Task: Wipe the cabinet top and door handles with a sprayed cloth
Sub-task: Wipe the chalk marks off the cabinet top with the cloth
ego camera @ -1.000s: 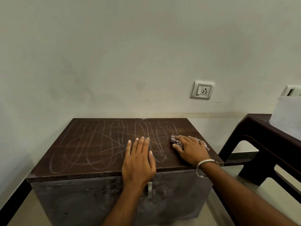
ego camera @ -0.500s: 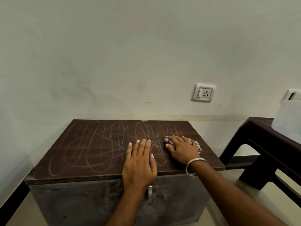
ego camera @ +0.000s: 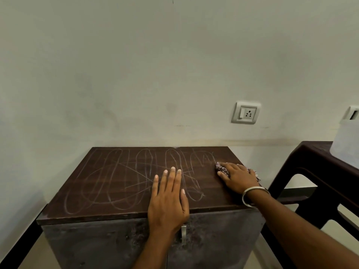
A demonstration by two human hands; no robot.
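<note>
The cabinet top point(ego camera: 124, 183) is a dark brown wood-grain slab, pushed against a pale wall, and nearly all of it is covered in pale chalky scribbles — tall loops along the back and long crossing strokes through the middle. Below it the cabinet front point(ego camera: 101, 247) is dull grey and mottled, with a slim metal door handle point(ego camera: 183, 234) showing just under the front edge.

The cloth point(ego camera: 221, 167), a small checked rag, lies bunched on the right rear part of the top. The right hand point(ego camera: 238, 176) presses down on it, fingers spread and bent over the fabric, gripping it against the wood; a bit of cloth pokes out past the fingertips and another bit behind the hand. A metal bangle point(ego camera: 252, 195) circles that wrist, and the forearm runs in from the lower right.

The left hand point(ego camera: 169, 199) rests flat on the top near the front edge — fingers straight, together, holding nothing — its wrist hanging over the edge above the handle.

A wall socket point(ego camera: 245, 113) sits on the wall, and a dark plastic table point(ego camera: 314, 164) stands just to the right.
</note>
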